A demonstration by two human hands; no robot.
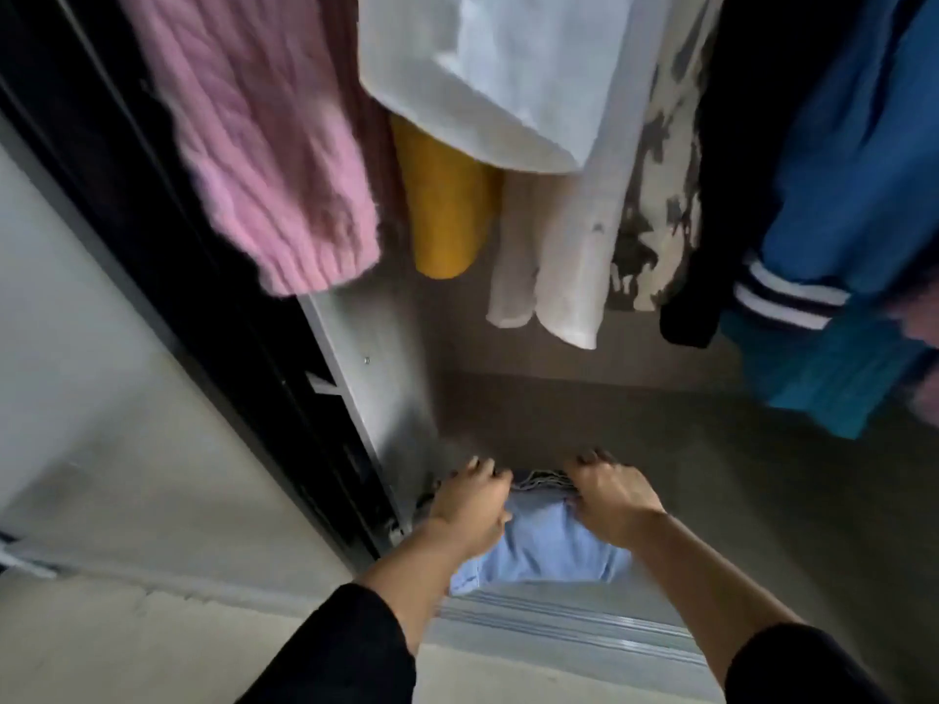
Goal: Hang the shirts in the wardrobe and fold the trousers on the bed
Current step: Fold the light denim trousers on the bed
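Folded light blue jeans (543, 546) with a frayed hem lie on the wardrobe floor (711, 475) near its left wall. My left hand (470, 503) grips their left side and my right hand (609, 497) grips their right side, fingers curled over the far edge. Above hang a pink knitted sweater (264, 144), a white shirt (498, 73), a yellow garment (447, 205), a cream shirt (564, 256), a patterned top (660, 185) and a blue jacket (838, 205).
A dark sliding door (152, 276) stands at the left, with the grey door track (559, 627) across the wardrobe's front edge. Pale floor (127, 627) lies below the track.
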